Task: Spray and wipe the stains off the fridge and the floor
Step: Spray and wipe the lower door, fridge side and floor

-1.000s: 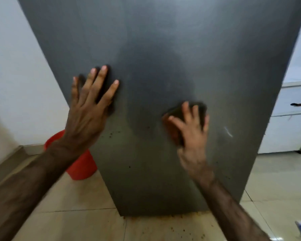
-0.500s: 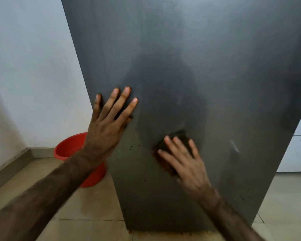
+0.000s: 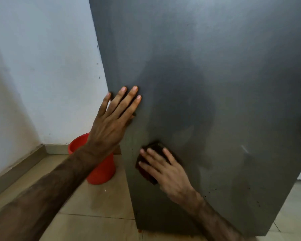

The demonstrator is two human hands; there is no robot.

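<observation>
Two hands work the grey fridge (image 3: 207, 84): the left hand (image 3: 111, 119) lies flat with fingers straight and spread near the panel's left edge, bracing, while the right hand (image 3: 165, 169) presses a dark sponge (image 3: 146, 173) against the lower left of the panel, its grip stretched over the pad, not curled round it. Small dark specks (image 3: 208, 192) dot the panel low and to the right of the sponge, so the wiping looks unfinished. With only flat fingers pinning it, the sponge could slide out and drop to the tiled floor (image 3: 97, 202), especially if the panel is wet. Wide strokes may smear grime instead of lifting it. A red bucket (image 3: 101, 169) stands left of the fridge near the wall (image 3: 42, 66); a careless left elbow could knock it.
</observation>
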